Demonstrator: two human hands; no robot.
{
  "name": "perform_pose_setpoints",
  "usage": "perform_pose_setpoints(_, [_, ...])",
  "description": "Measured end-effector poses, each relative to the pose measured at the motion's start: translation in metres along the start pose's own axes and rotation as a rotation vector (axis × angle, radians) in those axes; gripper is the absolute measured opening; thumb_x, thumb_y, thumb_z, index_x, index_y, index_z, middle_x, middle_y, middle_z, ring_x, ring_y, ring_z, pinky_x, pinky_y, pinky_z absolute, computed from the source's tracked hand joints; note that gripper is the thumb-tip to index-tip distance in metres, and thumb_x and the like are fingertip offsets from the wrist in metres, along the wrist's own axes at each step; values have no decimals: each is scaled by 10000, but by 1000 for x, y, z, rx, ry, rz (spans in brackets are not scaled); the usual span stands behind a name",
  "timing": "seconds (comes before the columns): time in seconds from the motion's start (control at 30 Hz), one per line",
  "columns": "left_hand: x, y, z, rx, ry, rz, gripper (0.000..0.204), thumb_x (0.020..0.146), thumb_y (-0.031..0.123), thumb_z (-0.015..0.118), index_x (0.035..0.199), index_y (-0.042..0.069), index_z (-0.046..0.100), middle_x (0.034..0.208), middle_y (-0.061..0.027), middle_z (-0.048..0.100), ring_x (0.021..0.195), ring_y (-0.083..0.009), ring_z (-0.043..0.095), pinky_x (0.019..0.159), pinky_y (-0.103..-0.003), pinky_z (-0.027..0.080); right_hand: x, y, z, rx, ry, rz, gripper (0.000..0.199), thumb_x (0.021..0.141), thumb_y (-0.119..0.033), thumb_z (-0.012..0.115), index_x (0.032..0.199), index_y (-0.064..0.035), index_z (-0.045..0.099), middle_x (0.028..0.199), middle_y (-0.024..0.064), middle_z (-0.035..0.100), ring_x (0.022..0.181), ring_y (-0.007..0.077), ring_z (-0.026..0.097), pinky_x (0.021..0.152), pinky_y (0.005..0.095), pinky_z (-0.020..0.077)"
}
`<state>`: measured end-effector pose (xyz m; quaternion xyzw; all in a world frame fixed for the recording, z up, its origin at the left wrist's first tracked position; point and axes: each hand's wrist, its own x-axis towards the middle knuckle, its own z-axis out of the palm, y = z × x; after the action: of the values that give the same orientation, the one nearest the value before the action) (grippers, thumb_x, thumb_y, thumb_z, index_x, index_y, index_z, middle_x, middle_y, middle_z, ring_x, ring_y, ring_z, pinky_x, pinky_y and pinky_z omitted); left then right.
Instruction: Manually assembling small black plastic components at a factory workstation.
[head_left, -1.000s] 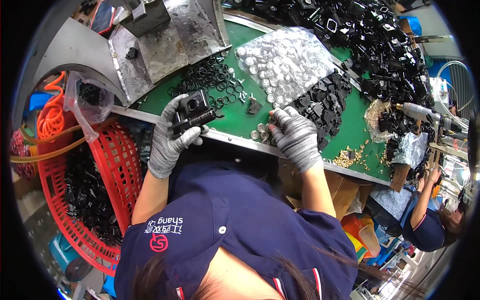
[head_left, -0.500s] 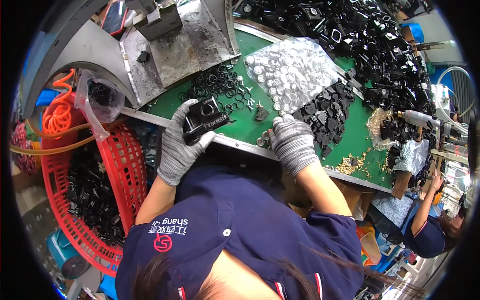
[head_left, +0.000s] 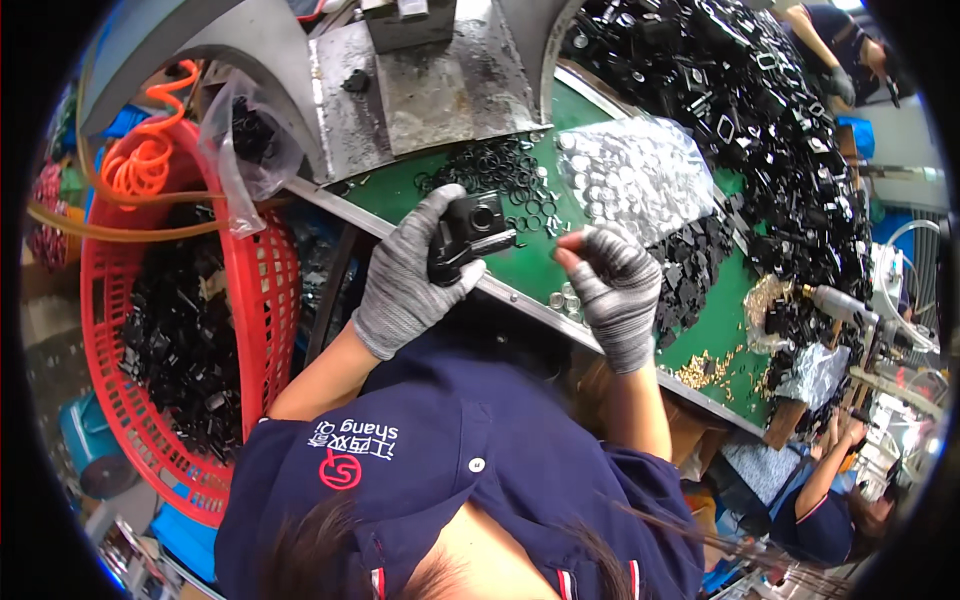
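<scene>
My left hand (head_left: 408,278), in a grey striped knit glove, is closed around a black moulded part (head_left: 468,235) with a round opening near its upper end and a shiny strip along one side. To its right, my right hand (head_left: 618,285) wears a similar glove with bare fingertips showing. Its thumb and forefinger are drawn together in a pinch, apart from the black part; whatever they hold, if anything, is too small to make out. Black rings (head_left: 500,170) lie on the green tabletop (head_left: 525,268) beyond my left hand. A few small silver cups (head_left: 565,300) sit by the front edge.
A clear bag of silver caps (head_left: 640,180), flat black pieces (head_left: 690,280) and brass bits (head_left: 706,370) lie on the right. Black parts are heaped (head_left: 740,110) farther back. A metal machine (head_left: 430,95) stands ahead; a red basket (head_left: 240,300) is at left. Co-workers (head_left: 825,500) are at right.
My right hand has lifted from the small silver cups near the edge and come away from them, fingers pinched. My left hand still holds the black part. The whole view has shifted.
</scene>
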<state>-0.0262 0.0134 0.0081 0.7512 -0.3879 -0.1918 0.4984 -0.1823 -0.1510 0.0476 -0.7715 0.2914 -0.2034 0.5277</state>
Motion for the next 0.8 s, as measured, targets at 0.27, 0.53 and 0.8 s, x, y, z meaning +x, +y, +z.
perform_pose_setpoints(0.27, [2,15,-6,50,153,145,763,702,74,787,1380,108,439,1109,-133,662,939,-272,695,811,-349,555,41,-16,65,467,-20,-53,145,763,28,737,904,-1,723,1141,109,661,1028,176,608,911,306,476])
perform_pose_setpoints(0.53, [6,14,-15,28,222,111,750,710,64,774,1384,107,450,1098,-132,672,949,-266,694,829,-344,552,54,-23,72,567,-171,119,272,840,-59,710,1108,-17,698,1080,49,689,937,100,623,827,235,496])
perform_pose_setpoints(0.8, [44,-2,-22,-288,343,104,710,777,116,781,1389,11,435,1199,-156,605,1080,-221,622,929,-337,502,55,1,63,471,53,-135,309,888,-54,654,1187,18,622,1131,96,661,1041,161,608,954,287,460])
